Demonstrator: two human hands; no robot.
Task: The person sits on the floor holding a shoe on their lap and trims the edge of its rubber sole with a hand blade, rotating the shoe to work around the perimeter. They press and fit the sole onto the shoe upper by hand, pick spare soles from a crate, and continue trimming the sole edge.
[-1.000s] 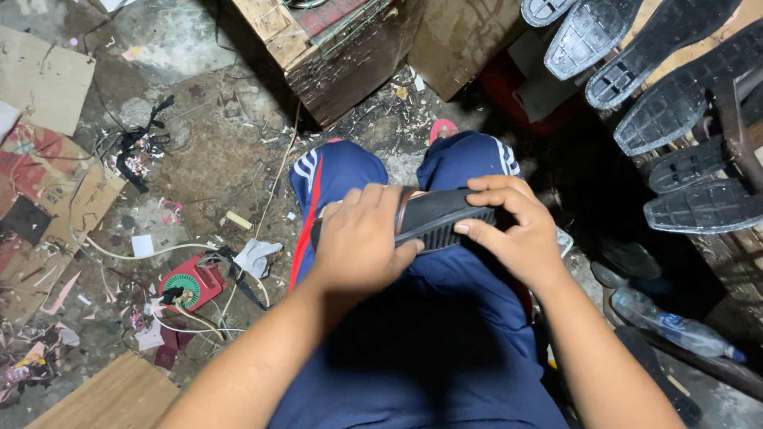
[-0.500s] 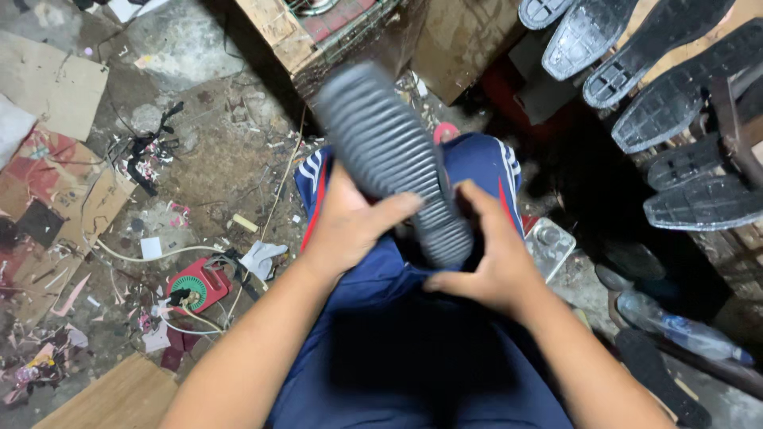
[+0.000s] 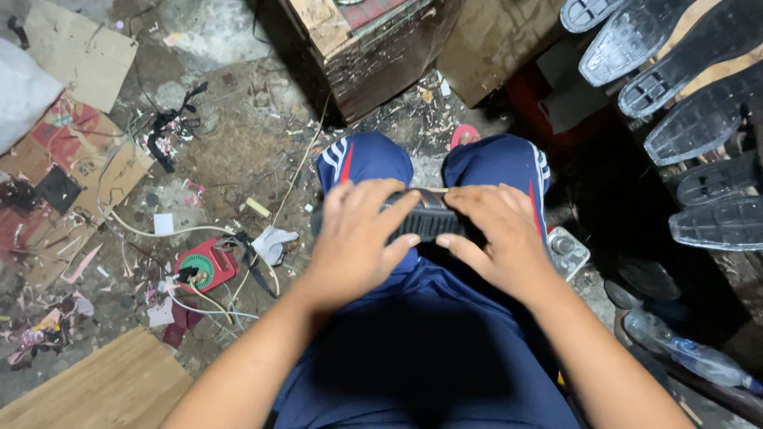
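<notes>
Lying flat across the knees now, the black sole [image 3: 425, 218] has come down from half a second ago, when it stood tilted up toward the camera with its ribbed tread showing. Both hands are clamped on it: the left hand [image 3: 358, 238] covers its left end, fingers spread over the top, and the right hand [image 3: 497, 238] grips its right end. More soles [image 3: 683, 87] lie at upper right, and a red tool [image 3: 203, 266] rests on the littered floor [image 3: 230, 143].
</notes>
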